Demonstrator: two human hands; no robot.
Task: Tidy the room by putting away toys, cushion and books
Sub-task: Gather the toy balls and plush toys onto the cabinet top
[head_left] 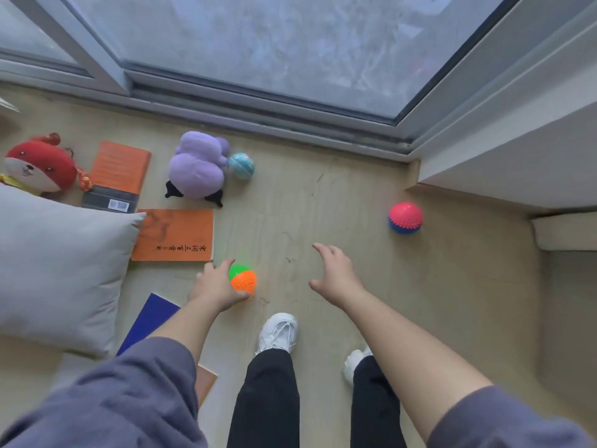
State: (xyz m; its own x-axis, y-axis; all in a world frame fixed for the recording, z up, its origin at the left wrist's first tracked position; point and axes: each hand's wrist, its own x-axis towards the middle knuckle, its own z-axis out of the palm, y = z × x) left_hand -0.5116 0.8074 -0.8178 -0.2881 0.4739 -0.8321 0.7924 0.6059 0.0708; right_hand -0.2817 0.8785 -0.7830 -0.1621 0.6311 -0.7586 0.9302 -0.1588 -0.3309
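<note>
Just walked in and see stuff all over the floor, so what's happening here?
A person is tidying toys off the floor by the window. Their left hand is closing around a green and orange spiky ball, while the right hand hovers open and empty. Still lying about: a pink and blue spiky ball, a purple plush beside a teal ball, a red plush, orange books and a grey cushion.
</note>
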